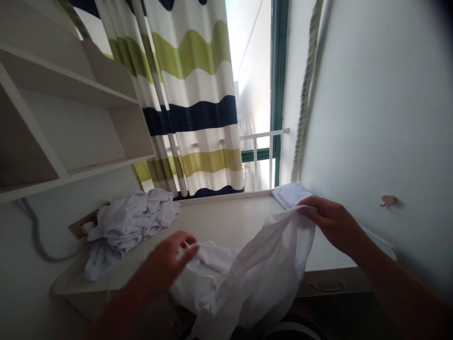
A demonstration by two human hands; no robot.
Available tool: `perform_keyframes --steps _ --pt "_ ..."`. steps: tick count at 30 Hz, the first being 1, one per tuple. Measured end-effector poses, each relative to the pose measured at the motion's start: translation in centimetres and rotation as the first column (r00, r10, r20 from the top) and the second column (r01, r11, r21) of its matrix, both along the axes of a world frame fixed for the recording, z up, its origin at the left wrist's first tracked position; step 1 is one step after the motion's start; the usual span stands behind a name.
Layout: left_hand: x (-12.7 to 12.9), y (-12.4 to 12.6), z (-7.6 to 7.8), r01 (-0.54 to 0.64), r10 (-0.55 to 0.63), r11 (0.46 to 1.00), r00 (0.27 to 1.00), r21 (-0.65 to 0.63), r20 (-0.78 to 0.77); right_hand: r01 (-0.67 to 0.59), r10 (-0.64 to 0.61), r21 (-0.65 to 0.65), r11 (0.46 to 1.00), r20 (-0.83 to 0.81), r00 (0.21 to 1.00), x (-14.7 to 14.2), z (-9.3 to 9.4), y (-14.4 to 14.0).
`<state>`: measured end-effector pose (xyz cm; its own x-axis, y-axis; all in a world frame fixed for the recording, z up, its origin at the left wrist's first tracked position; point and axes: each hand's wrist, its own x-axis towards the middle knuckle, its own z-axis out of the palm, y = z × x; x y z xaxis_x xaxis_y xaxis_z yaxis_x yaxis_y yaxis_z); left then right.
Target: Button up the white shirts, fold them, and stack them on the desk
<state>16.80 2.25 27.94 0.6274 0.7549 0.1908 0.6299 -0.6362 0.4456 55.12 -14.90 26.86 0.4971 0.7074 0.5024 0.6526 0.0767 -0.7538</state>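
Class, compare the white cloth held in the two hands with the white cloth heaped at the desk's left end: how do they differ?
The held white cloth is stretched between the left hand and right hand and drapes over the desk's front edge; the heaped white cloth lies crumpled, with no hand on it. The held one is spread out, the heaped one bunched. Both are white fabric.

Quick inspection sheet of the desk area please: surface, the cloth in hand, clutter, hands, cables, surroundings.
Surface: pale desk top, bare in the middle.
Job's things: white garment held up over the front edge, draping down.
Clutter: crumpled white clothes pile at back left; folded white piece at back right.
Hands: left hand grips the garment's lower bunch; right hand pinches its upper edge.
Cables: grey cable down the left wall.
Surroundings: striped curtain, window railing, empty-looking shelves, wall hook.
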Motion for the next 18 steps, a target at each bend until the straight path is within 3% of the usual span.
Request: perform_keyframes --steps 4,6,7,8,10,15,18 --pt "4.7 -5.0 -11.9 0.06 -0.064 0.976 0.998 -0.209 -0.012 0.023 -0.019 -0.046 0.999 0.079 0.997 -1.9 1.5 -1.2" --pt "6.0 -5.7 -15.7 0.032 -0.025 0.981 0.999 -0.19 0.038 0.024 -0.016 -0.076 0.997 0.11 0.994 -2.6 2.0 -1.8" --pt "6.4 -5.6 -16.7 0.014 -0.003 0.983 0.998 -0.182 0.06 0.023 -0.012 -0.088 0.996 0.122 0.992 -2.7 2.2 -2.0" --pt "6.5 -5.3 -17.0 -0.001 0.017 0.983 0.996 -0.182 0.084 0.023 -0.01 -0.095 0.995 0.132 0.991 -2.7 2.4 -2.3" --pt "6.1 -4.4 -16.3 0.018 0.01 0.976 0.991 -0.215 0.13 0.035 -0.022 -0.091 0.995 0.144 0.989 -2.4 2.6 -2.7" --pt "3.1 -2.2 -11.5 0.151 -0.089 0.93 0.978 -0.336 0.191 0.106 -0.09 -0.087 0.991 0.172 0.981 -1.1 3.4 -3.6" --pt "1.1 -1.4 -8.1 0.129 -0.097 0.952 0.987 -0.276 0.128 0.167 -0.14 -0.124 0.978 0.203 0.969 -0.8 4.1 -4.3"
